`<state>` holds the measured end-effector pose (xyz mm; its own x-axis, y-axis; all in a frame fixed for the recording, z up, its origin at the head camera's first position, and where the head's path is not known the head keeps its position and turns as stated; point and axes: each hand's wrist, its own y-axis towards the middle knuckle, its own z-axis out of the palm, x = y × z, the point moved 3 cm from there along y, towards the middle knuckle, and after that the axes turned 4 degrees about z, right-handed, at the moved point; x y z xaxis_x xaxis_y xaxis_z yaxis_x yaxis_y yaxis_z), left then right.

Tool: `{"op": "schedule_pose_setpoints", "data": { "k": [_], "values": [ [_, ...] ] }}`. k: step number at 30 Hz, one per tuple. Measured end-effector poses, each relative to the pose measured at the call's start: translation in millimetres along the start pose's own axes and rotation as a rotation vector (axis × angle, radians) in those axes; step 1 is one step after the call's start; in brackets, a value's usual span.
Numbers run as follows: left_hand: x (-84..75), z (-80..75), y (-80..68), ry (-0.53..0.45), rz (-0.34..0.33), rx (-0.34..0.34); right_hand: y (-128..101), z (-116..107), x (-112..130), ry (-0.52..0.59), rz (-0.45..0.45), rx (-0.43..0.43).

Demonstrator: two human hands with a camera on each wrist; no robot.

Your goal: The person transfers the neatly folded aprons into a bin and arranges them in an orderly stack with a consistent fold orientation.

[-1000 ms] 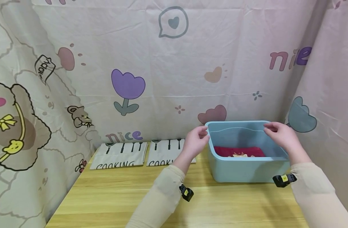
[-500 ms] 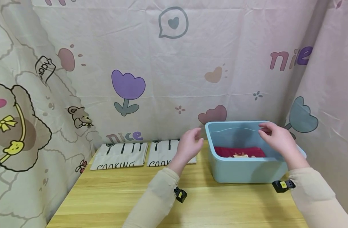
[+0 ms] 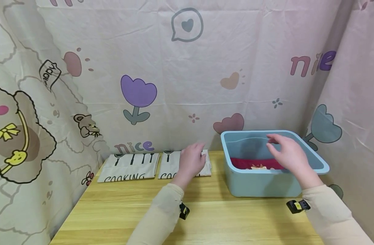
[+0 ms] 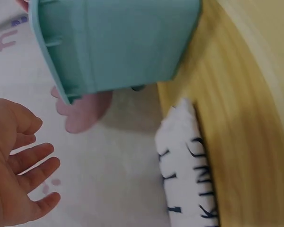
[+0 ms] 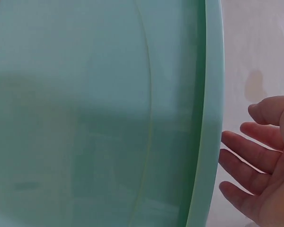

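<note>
both hands' fingers [image 4: 31, 163] are loose and hold nothing. left hand [image 3: 191, 162] hovers over a folded cloth [image 3: 171, 165] lying flat beside the bin [image 3: 266, 183], long axis left-right; right hand [image 3: 287, 154] hangs over the bin on the desk [image 3: 236, 217].

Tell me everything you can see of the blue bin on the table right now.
The blue bin is a light blue rectangular tub, plastic by its look, with a rolled rim and smooth walls. It stands upright and open on the wooden table, at the right rear by the printed curtain. A folded red cloth lies flat on its bottom. The right hand hovers over the opening and the left hand is off to its left; neither visibly touches it.
</note>
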<state>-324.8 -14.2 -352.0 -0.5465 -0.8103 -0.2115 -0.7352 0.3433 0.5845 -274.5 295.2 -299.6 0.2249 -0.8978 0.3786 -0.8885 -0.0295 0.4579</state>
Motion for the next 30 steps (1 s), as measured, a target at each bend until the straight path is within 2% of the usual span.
{"op": "schedule_pose_setpoints", "data": {
  "k": [2,4,10,16,24,30],
  "values": [
    [4.8,3.6,-3.6,0.041,0.023,-0.011,-1,3,4,0.002,-0.013,-0.005],
    [10.5,8.2,-7.3,0.073,0.026,0.008,-2,7,8,0.001,-0.034,-0.014],
    [29.1,23.1,-16.7,0.136,-0.029,0.124,-6,18,20,-0.025,-0.102,-0.058],
    [48.9,37.2,-26.4,0.172,-0.068,0.187,-8,28,32,-0.013,-0.165,-0.111],
    [72.0,52.9,-42.3,0.119,-0.148,0.266,-12,46,49,0.023,-0.26,-0.163],
    [82.8,58.7,-53.0,0.05,-0.241,0.318,-17,58,60,0.06,-0.289,-0.189]
  ]
}}
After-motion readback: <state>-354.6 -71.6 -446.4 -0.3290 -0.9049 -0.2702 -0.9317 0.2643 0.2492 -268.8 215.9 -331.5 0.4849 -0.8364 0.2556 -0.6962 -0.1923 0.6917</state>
